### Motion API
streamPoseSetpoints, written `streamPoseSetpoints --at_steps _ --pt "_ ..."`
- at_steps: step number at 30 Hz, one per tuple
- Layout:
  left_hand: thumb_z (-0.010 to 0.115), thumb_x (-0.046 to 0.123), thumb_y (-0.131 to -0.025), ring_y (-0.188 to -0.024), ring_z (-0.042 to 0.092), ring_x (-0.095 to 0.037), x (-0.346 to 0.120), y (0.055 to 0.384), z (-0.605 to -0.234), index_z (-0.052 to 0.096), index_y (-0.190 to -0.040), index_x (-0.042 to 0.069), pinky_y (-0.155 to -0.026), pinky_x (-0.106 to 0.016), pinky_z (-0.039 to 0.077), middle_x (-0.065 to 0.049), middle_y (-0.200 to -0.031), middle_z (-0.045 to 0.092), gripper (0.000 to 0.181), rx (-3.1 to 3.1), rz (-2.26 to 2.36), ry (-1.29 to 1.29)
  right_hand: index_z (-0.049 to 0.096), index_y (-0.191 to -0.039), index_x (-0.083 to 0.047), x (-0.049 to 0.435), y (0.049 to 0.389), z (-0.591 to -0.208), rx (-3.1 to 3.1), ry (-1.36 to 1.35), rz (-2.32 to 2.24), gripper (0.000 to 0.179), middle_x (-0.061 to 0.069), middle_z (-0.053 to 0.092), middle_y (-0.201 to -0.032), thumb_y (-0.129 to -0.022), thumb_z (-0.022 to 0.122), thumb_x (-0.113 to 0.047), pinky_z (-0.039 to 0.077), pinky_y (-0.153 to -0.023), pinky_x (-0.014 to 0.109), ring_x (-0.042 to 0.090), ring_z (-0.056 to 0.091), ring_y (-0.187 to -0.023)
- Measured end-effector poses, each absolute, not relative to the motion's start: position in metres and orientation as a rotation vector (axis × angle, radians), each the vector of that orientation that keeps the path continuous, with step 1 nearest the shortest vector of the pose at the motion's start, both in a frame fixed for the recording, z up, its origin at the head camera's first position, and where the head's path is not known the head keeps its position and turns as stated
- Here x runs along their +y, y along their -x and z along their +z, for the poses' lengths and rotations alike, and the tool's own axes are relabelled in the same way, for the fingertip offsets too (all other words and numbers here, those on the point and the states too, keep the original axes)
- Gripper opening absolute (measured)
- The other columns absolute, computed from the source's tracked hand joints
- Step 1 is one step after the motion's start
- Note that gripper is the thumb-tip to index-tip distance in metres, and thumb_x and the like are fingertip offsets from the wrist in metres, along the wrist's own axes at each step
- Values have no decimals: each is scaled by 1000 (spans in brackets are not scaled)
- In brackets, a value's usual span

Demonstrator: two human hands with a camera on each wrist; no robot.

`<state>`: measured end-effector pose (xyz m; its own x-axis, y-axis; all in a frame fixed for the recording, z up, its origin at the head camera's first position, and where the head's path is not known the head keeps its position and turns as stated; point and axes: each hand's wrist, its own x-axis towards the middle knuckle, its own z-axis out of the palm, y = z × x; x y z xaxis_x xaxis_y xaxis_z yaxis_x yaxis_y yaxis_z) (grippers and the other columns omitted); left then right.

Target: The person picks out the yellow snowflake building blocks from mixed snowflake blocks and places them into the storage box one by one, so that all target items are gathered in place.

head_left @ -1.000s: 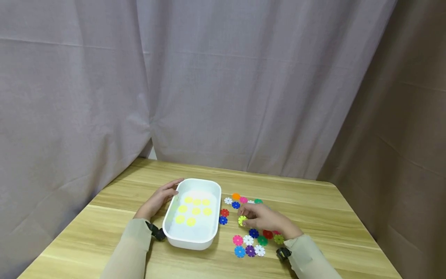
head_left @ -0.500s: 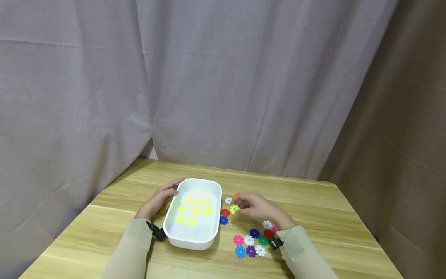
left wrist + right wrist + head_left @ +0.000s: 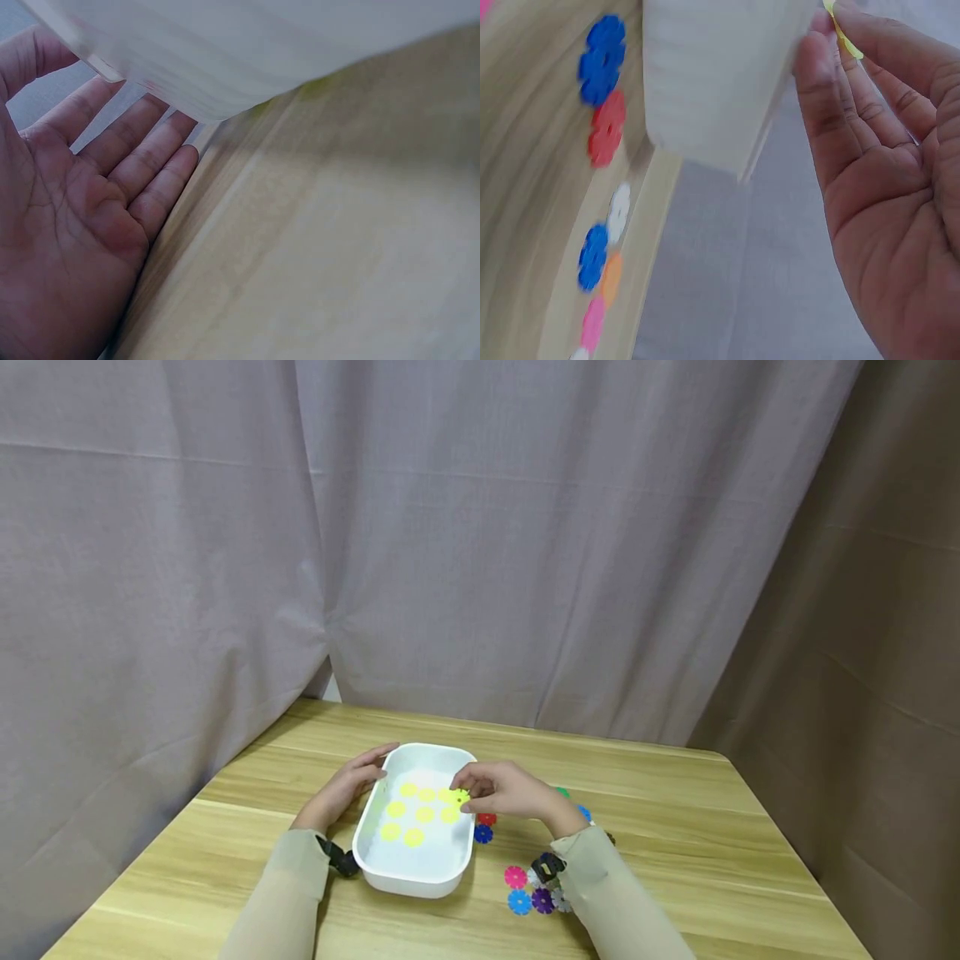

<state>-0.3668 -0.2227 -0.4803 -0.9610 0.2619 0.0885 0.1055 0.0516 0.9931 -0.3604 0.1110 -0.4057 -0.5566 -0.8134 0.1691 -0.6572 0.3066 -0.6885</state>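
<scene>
A white plastic tray (image 3: 408, 885) stands on the table with several yellow snowflake discs (image 3: 414, 837) spread flat on its floor. My left hand (image 3: 341, 789) rests against the tray's left side, thumb near the rim. In the left wrist view, the fingers of that left hand (image 3: 90, 187) lie almost straight along the tray's outer wall (image 3: 225, 60). Over the tray's right rim, my right hand (image 3: 506, 789) pinches a yellow snowflake disc (image 3: 460, 797) between thumb and fingers. The right wrist view catches this yellow disc (image 3: 847, 45) edge-on at the fingertips.
Right of the tray lie a red disc (image 3: 487, 819) and a blue disc (image 3: 483, 834). Nearer the front are pink (image 3: 516, 877), light blue (image 3: 519, 902) and purple (image 3: 542, 901) discs, others partly covered by the right forearm. A grey curtain (image 3: 480, 568) hangs behind the table.
My right hand has carried the pinched yellow disc leftward from among the loose discs to above the tray's right side. The left hand and the tray have stayed in place.
</scene>
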Motion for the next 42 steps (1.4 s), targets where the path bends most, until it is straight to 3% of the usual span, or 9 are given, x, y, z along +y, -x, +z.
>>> streamPoseSetpoints --at_steps 2,10,20,31,42 --pt "56 16 -93 -137 46 -30 -223 367 -481 48 -151 20 -117 -47 28 -11 -153 46 59 2189 2049 -382 68 -119 -15 101 361 -404 2344 1364 -1061 27 9 71 -110 -93 74 -15 56 -83 28 11 66 -94" --pt "56 16 -94 -136 46 -30 -224 369 -482 48 -151 21 -115 -46 30 -11 -153 46 57 2195 2045 -391 71 -113 -16 72 368 -404 2372 1382 -832 23 -7 67 -95 -90 76 -12 54 -77 23 5 62 -84" --pt "56 18 -93 -137 45 -29 -224 367 -481 47 -152 20 -115 -45 31 -9 -155 43 59 2203 2039 -384 75 -104 -19 56 367 -404 2388 1390 -541 17 -11 66 -86 -89 76 -12 53 -72 20 3 60 -78" --pt "55 16 -95 -139 43 -27 -222 368 -479 47 -152 21 -117 -44 28 -7 -156 42 58 2194 2035 -387 74 -97 -24 51 370 -414 2482 1330 -409 16 -16 64 -82 -87 79 -13 51 -73 19 1 60 -79" --pt "54 14 -96 -138 44 -29 -223 368 -481 47 -151 20 -115 -43 31 -8 -155 43 56 2182 2043 -394 79 -96 -24 52 366 -416 2472 1332 -402 15 -15 72 -88 -88 77 -12 51 -76 18 -3 62 -82"
